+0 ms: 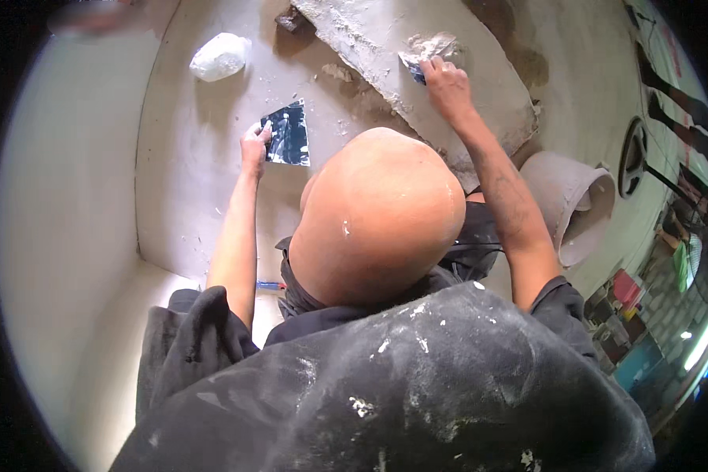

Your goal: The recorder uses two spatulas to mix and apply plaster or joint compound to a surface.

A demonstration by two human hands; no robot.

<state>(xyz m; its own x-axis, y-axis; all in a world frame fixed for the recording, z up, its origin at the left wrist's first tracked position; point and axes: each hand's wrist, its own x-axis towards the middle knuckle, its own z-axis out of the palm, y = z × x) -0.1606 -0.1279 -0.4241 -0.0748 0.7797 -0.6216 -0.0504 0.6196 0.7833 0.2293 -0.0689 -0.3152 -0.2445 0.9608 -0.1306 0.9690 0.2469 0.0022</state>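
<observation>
My left hand (253,149) is closed on the edge of a dark, flat scraper plate (288,138) smeared with white paste. Over a long pale board (385,47) on the floor, my right hand (450,88) grips a small putty knife (413,69), whose blade meets a mound of wet whitish paste (436,46). My fingers hide most of that knife's handle. To the far left of the board lies a knotted-looking white plastic bag (220,57), beyond my left hand.
My bare bent knee (381,212) rises between the arms. At right, a pale bucket (574,204) lies tipped on its side near a dark round base (632,157). A blue-handled tool (271,285) lies by my left arm. Another person (688,256) is at far right.
</observation>
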